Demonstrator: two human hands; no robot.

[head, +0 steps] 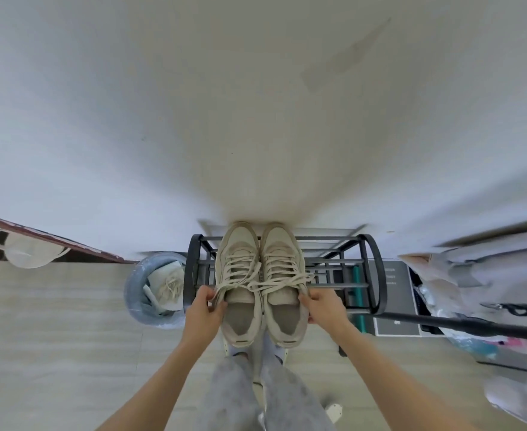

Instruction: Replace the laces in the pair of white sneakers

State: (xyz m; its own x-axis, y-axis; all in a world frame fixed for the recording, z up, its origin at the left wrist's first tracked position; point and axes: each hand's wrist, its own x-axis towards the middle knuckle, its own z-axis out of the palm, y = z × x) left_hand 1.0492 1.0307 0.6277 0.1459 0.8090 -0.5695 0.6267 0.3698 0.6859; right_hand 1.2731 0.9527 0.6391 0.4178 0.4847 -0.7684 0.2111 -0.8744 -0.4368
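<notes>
Two hands [204,309] [324,307] gripping laced sneakers [260,275], soles hidden, rack [371,269] beneath

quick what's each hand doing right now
Left hand: grips the outer side of the left sneaker.
Right hand: grips the outer side of the right sneaker.

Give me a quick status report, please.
Left hand grips left sneaker; right hand grips right sneaker. Both laced, on rack. Nothing blocking.
</notes>
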